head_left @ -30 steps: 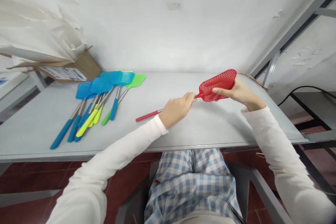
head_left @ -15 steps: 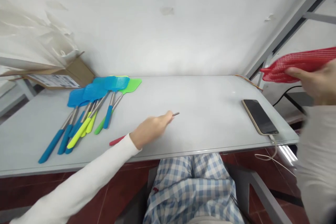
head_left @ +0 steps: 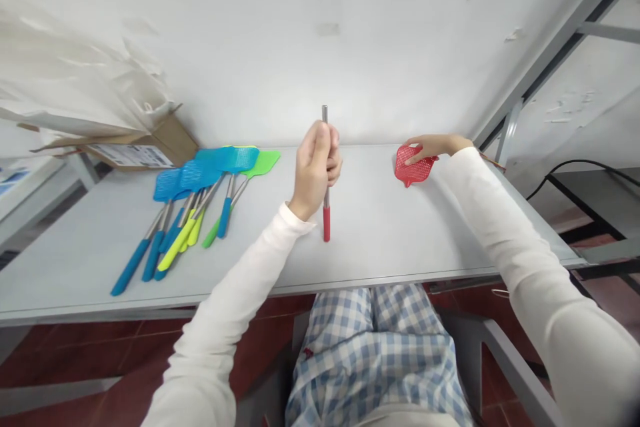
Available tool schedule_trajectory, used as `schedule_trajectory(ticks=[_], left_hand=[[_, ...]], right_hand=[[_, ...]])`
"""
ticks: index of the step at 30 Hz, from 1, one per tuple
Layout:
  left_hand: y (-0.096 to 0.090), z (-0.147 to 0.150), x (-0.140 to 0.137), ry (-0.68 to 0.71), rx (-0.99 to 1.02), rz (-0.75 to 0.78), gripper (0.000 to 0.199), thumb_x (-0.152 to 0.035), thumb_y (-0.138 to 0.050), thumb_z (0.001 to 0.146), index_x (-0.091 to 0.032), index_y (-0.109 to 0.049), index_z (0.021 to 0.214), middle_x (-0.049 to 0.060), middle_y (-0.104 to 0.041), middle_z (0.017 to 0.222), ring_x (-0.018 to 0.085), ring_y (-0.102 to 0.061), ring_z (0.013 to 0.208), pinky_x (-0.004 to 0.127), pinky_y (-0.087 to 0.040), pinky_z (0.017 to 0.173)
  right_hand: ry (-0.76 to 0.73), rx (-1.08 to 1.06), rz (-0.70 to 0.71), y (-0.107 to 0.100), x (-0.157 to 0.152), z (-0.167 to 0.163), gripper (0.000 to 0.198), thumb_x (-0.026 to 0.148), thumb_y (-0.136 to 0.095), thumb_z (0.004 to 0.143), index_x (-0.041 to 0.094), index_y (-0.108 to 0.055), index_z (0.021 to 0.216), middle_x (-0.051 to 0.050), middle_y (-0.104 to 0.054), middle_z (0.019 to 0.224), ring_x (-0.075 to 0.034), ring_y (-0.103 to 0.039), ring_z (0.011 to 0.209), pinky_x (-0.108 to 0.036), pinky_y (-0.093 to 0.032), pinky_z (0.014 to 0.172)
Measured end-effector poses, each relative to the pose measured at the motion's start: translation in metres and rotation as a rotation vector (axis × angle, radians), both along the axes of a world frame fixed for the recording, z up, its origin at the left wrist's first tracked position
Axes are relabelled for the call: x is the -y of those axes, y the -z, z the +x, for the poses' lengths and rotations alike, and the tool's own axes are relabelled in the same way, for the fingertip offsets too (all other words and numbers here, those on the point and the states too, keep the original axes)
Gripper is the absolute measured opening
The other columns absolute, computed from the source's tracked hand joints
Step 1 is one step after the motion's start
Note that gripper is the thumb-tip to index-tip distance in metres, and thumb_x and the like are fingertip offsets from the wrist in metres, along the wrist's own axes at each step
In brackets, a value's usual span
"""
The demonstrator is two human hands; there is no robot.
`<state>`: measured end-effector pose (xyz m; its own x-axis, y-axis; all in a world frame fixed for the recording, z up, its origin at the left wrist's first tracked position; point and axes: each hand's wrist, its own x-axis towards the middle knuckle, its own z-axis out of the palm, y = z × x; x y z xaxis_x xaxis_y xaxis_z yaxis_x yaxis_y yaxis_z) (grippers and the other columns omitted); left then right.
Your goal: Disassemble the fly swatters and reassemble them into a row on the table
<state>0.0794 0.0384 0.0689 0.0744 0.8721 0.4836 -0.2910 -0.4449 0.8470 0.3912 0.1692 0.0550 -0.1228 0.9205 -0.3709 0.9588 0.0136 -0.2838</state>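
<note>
My left hand (head_left: 316,170) is closed around a fly swatter handle (head_left: 327,223), a metal tube with a red grip, held upright over the middle of the table. The bare tube end sticks up above the fist, and the grip hangs below it. Toward the back right, my right hand (head_left: 431,145) grips a red fly swatter head (head_left: 416,173), a perforated plastic paddle whose small socket neck points down toward me. Handle and head are apart.
Blue fly swatters (head_left: 193,177) with blue or yellow grips lie piled on the left of the table (head_left: 370,240), along with a green fly swatter (head_left: 263,163). An open cardboard box (head_left: 167,140) stands behind them. A white wall (head_left: 380,47) borders the back.
My left hand has raised the handle from lying sideways to upright. My right hand has brought the red head from the far right in over the table. My right arm now hides the phone.
</note>
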Motion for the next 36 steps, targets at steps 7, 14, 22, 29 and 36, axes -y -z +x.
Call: schedule_trajectory(ticks=[7,14,22,29,36], left_hand=[[0.005,0.005,-0.002,0.107,0.078,0.032,0.035,-0.055,-0.049,0.096,-0.022,-0.052,0.085,-0.009,-0.026,0.056,0.005,-0.017,0.039,0.019,-0.013,0.037],[0.010,0.013,0.004,0.084,-0.150,0.013,0.023,-0.045,-0.054,0.095,-0.022,-0.053,0.096,-0.007,-0.038,0.059,0.007,-0.035,0.045,0.021,-0.028,0.043],[0.041,0.007,0.007,0.302,-0.520,-0.119,0.034,-0.050,-0.044,0.098,-0.018,-0.054,0.092,0.000,-0.056,0.074,0.011,-0.053,0.068,0.024,-0.045,0.065],[0.082,0.004,0.021,0.346,-0.539,-0.381,0.037,-0.055,-0.042,0.097,-0.020,-0.045,0.085,-0.008,-0.034,0.061,0.006,-0.032,0.046,0.019,-0.029,0.045],[0.083,0.018,0.015,0.292,-0.573,-0.444,0.028,-0.042,-0.037,0.100,-0.020,-0.045,0.084,-0.009,-0.032,0.057,0.005,-0.029,0.039,0.020,-0.024,0.042]], right_hand=[[0.031,0.182,0.202,0.014,-0.021,-0.010,0.069,0.041,-0.078,0.072,0.029,-0.060,0.137,-0.010,-0.062,0.138,-0.037,-0.059,0.123,-0.048,-0.048,0.101],[-0.100,-1.073,0.472,-0.033,0.091,-0.116,0.047,0.064,-0.046,0.095,0.025,-0.069,0.108,-0.006,-0.068,0.119,-0.022,-0.062,0.114,-0.033,-0.055,0.089],[0.090,-1.604,0.334,-0.052,0.127,-0.162,0.031,0.041,-0.054,0.099,0.023,-0.049,0.075,0.006,-0.037,0.059,-0.008,-0.046,0.053,-0.018,-0.047,0.054],[0.582,-1.812,0.220,-0.027,0.068,-0.115,0.030,0.024,-0.033,0.100,0.022,-0.033,0.070,0.008,-0.017,0.050,-0.008,-0.021,0.040,-0.018,-0.036,0.043],[0.808,-1.617,0.157,0.022,0.079,-0.140,0.027,0.034,-0.039,0.093,0.023,-0.029,0.070,0.002,-0.053,0.065,-0.014,-0.055,0.062,-0.030,-0.052,0.065]])
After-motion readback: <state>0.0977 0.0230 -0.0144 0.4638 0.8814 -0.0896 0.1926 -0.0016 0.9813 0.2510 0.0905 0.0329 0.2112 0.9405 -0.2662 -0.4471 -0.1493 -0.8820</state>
